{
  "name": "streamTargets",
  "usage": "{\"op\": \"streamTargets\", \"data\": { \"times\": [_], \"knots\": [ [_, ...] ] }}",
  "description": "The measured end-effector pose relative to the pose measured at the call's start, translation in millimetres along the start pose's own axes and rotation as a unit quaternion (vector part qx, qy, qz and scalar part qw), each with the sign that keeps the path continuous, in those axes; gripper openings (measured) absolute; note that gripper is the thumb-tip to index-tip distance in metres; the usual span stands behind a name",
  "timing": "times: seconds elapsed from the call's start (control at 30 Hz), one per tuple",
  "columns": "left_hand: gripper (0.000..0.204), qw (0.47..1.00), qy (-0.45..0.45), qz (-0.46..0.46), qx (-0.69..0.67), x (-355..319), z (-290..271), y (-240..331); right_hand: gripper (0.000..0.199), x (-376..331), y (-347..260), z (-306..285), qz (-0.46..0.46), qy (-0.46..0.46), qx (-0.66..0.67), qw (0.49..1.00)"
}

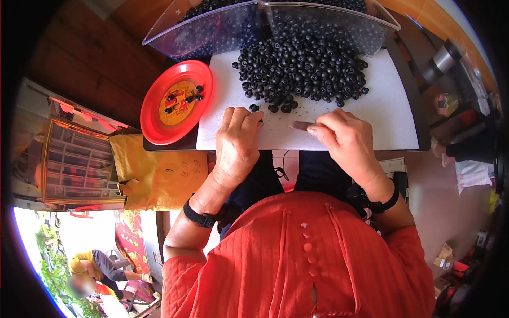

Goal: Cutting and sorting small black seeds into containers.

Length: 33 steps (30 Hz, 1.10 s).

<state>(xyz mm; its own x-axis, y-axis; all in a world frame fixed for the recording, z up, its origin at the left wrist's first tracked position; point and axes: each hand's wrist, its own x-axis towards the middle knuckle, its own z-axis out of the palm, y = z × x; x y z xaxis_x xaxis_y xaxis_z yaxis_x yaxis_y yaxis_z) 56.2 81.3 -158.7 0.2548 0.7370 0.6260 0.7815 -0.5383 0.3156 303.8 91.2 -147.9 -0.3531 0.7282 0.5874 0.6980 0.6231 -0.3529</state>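
While right hand (347, 139) pinches it, blade (301, 125) points left, lying flat.

So everything's around the board (387, 114): pile of caps (305, 66) on its far half, bin (265, 24) just behind it, plate (176, 100) touching its left edge with a few caps in it, both hands on the near edge.

Yellow sack (154, 177) with dark handwritten marks lies left of the lap, below the red plate (176, 102). Plate carries a round yellow centre label (178, 103). Small cardboard boxes (444, 256) on floor, lower right.
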Motion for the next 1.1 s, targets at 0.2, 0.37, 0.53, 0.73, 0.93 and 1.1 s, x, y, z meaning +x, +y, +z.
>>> {"op": "streamTargets", "data": {
  "times": [0.2,0.37,0.53,0.73,0.93,1.1],
  "knots": [
    [0.018,0.859,-0.055,-0.285,-0.422,4.7,-4.9,7.9,0.02,5.6,-3.2,6.2,0.119,-0.016,0.225,0.967],
    [0.025,0.698,-0.028,-0.363,-0.616,6.3,-0.8,14.0,0.023,6.8,-8.7,12.0,0.165,-0.008,0.279,0.946],
    [0.029,0.667,-0.031,-0.355,-0.655,4.2,6.2,12.0,0.024,7.7,-7.2,13.0,0.168,-0.017,0.265,0.949],
    [0.029,0.718,-0.02,-0.289,-0.633,0.7,13.7,12.5,0.024,8.5,-7.7,16.5,0.16,-0.009,0.243,0.957],
    [0.029,0.735,-0.012,-0.266,-0.624,-0.8,16.0,10.5,0.022,8.2,-11.5,16.8,0.147,-0.001,0.217,0.965],
    [0.028,0.697,-0.021,-0.333,-0.635,2.7,11.1,14.7,0.021,4.7,-12.1,21.9,0.119,0.026,0.182,0.976]
  ]
}}
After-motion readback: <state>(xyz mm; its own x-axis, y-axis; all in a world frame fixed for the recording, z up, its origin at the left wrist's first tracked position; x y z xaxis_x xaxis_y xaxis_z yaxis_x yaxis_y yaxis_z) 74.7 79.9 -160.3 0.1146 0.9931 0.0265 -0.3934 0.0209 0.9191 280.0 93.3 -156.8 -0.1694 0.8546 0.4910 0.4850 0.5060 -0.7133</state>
